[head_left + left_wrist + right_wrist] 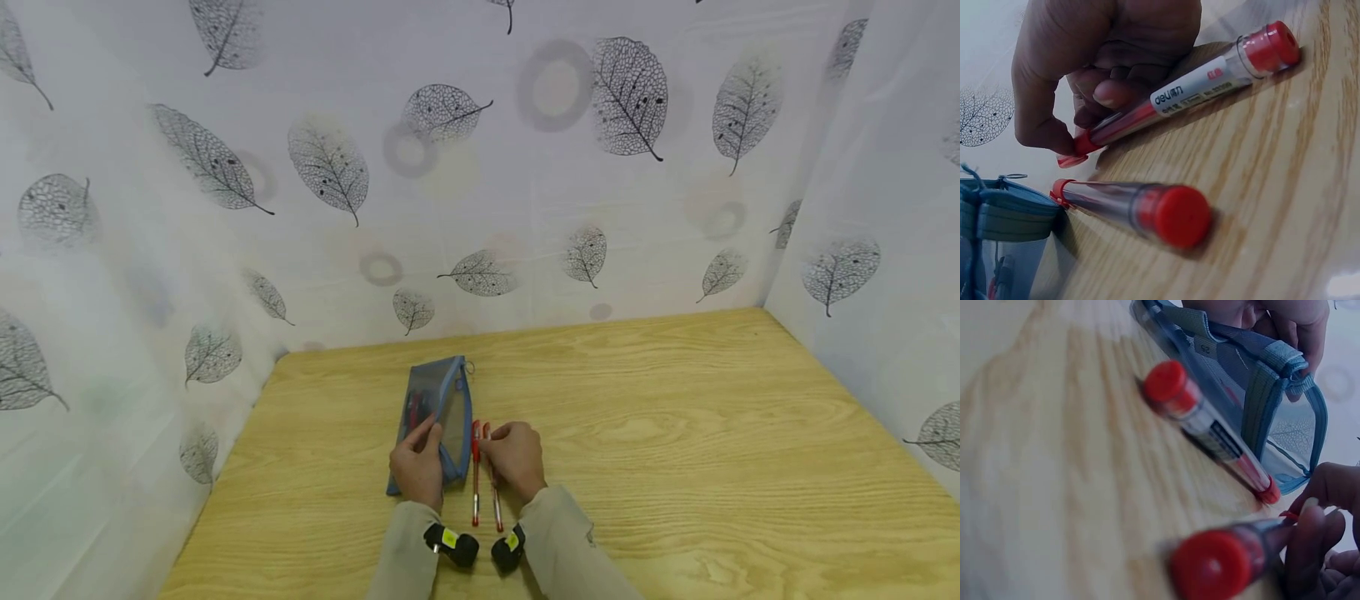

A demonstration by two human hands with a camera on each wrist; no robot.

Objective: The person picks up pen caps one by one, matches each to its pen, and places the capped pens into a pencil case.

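Note:
A mesh zip pouch (429, 379) with blue trim lies at the left of the table, its mouth spread apart. My left hand (420, 471) grips the near part of its edge between thumb and fingers. Two clear-barrelled pens with red caps and red ends lie side by side to the right of the pouch. With thumb and forefinger, my right hand (517, 458) pinches the cap end of the right pen (1194, 87), which carries a white label. The left pen (1225, 444) rests untouched between that pen and the pouch.
Through the mesh show a red item (413, 410) and darker ones inside the pouch. A wood-grain table (675, 433) extends far to the right. Pale leaf-printed curtains (510, 200) hang behind it and at both sides. Each wrist wears a black camera (459, 548).

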